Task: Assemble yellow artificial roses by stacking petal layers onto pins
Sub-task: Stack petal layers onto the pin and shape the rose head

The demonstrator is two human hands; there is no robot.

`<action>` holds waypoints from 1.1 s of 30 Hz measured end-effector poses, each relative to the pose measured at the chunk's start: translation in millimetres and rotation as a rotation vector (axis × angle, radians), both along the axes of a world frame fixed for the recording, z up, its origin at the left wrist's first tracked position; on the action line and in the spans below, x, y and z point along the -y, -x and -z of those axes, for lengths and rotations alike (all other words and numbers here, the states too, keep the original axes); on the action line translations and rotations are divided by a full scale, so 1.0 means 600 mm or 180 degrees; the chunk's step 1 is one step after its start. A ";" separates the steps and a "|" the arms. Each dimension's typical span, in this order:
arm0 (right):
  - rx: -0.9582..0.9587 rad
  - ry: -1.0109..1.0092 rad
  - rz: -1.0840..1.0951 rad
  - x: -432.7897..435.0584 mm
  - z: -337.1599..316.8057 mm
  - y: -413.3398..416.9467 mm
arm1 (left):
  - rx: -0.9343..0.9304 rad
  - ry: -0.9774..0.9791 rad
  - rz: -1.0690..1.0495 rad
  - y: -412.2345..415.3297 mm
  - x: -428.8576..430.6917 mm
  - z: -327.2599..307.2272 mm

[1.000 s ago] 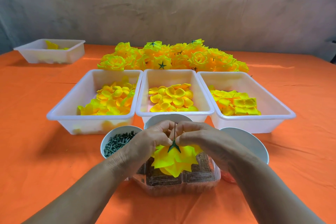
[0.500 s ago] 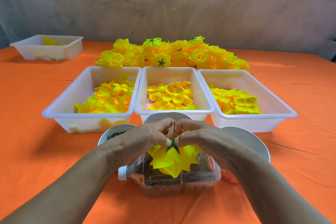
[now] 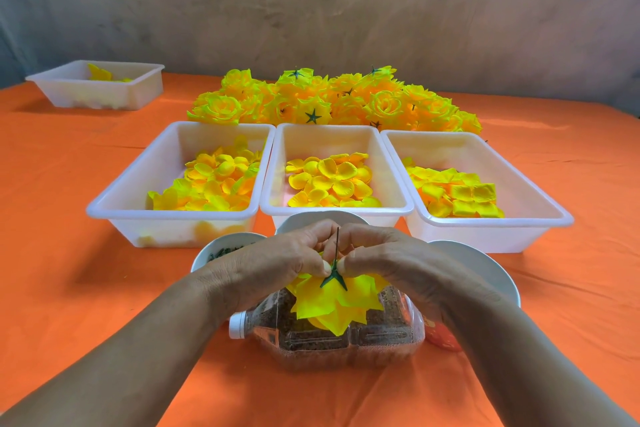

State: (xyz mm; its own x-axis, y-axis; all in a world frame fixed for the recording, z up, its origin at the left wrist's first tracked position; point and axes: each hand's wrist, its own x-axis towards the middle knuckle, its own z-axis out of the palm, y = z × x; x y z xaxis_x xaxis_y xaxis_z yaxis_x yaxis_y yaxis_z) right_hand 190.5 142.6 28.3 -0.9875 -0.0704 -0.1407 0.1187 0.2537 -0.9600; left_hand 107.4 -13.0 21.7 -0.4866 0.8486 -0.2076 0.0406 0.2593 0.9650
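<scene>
I am watching the left hand [image 3: 277, 274] and right hand [image 3: 398, 270] meeting thumb to thumb, both pinching a green star calyx [image 3: 333, 279] on a thin upright pin [image 3: 337, 243] above the crinkled yellow rose [image 3: 329, 305], which is sitting on a clear plastic bottle [image 3: 374, 340]. Three smooth white trays [image 3: 332, 211] are crowding behind; orange cloth [image 3: 69, 270] is lying open on both sides.

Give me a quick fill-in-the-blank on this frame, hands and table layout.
1. The left hand and right hand pinch a flower coloured ___.
2. Petal trays in the near row number ___.
3. The finished roses lie ___ that row.
4. The bottle below the flower lies on its ___.
Missing words: yellow; three; behind; side.
</scene>
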 end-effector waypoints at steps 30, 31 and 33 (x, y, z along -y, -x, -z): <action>-0.1252 -0.1102 0.0615 0.009 -0.002 -0.020 | -0.2505 0.0352 -0.2073 0.045 -0.017 0.078; -0.1261 -0.0995 0.0637 0.010 -0.010 -0.019 | -0.2567 0.0395 -0.2039 0.048 -0.014 0.080; -0.1302 -0.0761 0.0656 0.013 -0.033 -0.017 | -0.2813 0.0456 -0.2043 0.052 -0.009 0.089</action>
